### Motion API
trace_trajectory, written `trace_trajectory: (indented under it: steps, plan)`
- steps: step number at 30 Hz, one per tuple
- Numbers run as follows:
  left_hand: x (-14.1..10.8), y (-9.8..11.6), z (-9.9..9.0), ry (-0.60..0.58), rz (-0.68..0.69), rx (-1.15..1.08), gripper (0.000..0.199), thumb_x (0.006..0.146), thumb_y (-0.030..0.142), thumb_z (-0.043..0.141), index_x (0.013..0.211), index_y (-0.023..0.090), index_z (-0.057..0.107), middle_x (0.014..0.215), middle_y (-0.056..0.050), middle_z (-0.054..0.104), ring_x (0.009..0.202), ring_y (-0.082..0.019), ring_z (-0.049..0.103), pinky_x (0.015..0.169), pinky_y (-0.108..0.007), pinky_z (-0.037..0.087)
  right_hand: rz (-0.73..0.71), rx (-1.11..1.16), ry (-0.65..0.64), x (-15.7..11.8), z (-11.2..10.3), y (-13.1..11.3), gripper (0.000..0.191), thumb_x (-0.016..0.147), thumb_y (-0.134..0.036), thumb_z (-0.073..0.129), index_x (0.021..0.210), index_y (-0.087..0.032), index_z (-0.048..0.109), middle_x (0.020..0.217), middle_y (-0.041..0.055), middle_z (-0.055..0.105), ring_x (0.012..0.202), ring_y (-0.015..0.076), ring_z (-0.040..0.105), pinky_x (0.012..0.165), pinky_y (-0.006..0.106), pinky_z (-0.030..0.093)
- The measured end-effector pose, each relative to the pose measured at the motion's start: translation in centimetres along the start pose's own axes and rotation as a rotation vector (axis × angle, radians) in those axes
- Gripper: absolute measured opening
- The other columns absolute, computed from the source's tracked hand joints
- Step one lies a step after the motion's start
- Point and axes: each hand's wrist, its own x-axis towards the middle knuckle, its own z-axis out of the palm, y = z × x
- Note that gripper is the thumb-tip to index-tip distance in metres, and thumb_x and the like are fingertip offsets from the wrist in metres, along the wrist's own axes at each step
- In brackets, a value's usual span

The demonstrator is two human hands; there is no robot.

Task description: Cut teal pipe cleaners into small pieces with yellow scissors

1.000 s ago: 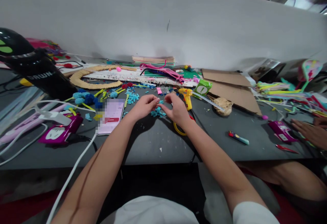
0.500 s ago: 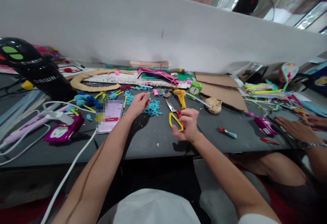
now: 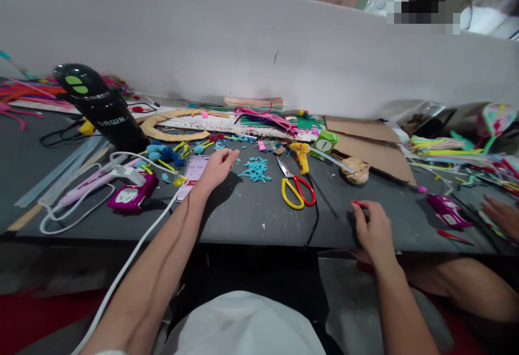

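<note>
My left hand point(image 3: 219, 168) is closed, its fingertips pressed together over the grey table beside a pile of short blue pieces point(image 3: 256, 170); whatever it pinches is too small to make out. Under the left wrist lies a lit phone point(image 3: 195, 170). Farther right, my right hand point(image 3: 373, 228) is closed round a small pen-like tool point(image 3: 355, 202), of which only the red end shows. Scissors point(image 3: 298, 190) with one yellow and one red handle lie between the hands. A yellow glue gun point(image 3: 300, 158) rests behind them, near a round tan ball point(image 3: 355, 171).
A black bottle point(image 3: 109, 114) leans at the left near a purple power block point(image 3: 133, 193) with a white cable. Cardboard point(image 3: 368, 147) lies at the back right. Another person's hand point(image 3: 503, 215) is at the far right, near a second purple block point(image 3: 449, 211).
My right hand has moved right, away from the scissors, and has closed on the small tool that lay on the table. My left hand stays closed near the blue pieces. The view has shifted.
</note>
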Motion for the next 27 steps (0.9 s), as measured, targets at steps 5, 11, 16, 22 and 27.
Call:
trace_trajectory:
  steps: [5,11,16,22,27]
  plan:
    - [0.8,1.0,1.0,0.014,-0.054,-0.111,0.041,0.082,0.057,0.060,0.071,0.017,0.055,0.061,0.001,0.054,0.052,-0.010,0.045,0.050,-0.024,0.035,0.054,0.735,-0.340,1.8,2.6,-10.9,0.039,0.096,-0.058,0.039,0.100,-0.023,0.056,0.068,-0.0007,0.058,0.049,0.0145,0.050,0.048,0.027,0.041]
    - [3.9,3.1,3.9,-0.004,0.032,-0.097,0.044,0.088,0.058,0.051,0.068,0.019,0.047,0.054,0.004,0.045,0.049,-0.010,0.039,0.050,-0.025,0.032,-0.120,0.992,-0.536,9.0,9.3,-19.0,0.047,0.087,-0.064,0.053,0.073,-0.019,0.058,0.059,-0.0028,0.047,0.054,0.0113,0.043,0.050,0.024,0.036]
    - [4.4,2.4,6.0,0.022,0.021,-0.152,0.046,0.089,0.060,0.049,0.068,0.020,0.045,0.054,0.004,0.040,0.051,-0.010,0.036,0.050,-0.026,0.030,-0.109,1.038,-0.438,11.5,12.6,-19.1,0.040,0.075,-0.050,0.075,0.094,-0.016,0.068,0.063,-0.0041,0.054,0.054,0.0103,0.046,0.055,0.025,0.039]
    - [2.7,1.5,6.9,-0.038,-0.080,-0.237,0.048,0.087,0.063,0.051,0.065,0.021,0.044,0.052,0.004,0.040,0.049,-0.011,0.036,0.049,-0.027,0.029,-0.192,0.955,-0.347,10.1,12.3,-19.1,0.027,0.080,-0.042,0.072,0.094,-0.018,0.074,0.081,0.0033,0.069,0.067,0.0150,0.059,0.061,0.028,0.046]
    - [2.5,1.5,6.2,-0.141,-0.098,-0.263,0.048,0.087,0.062,0.052,0.065,0.019,0.046,0.052,0.004,0.040,0.048,-0.010,0.036,0.047,-0.026,0.028,-0.216,0.863,-0.288,9.9,11.7,-19.2,0.021,0.085,-0.039,0.067,0.088,-0.019,0.073,0.082,0.0053,0.071,0.075,0.0190,0.064,0.064,0.029,0.049]
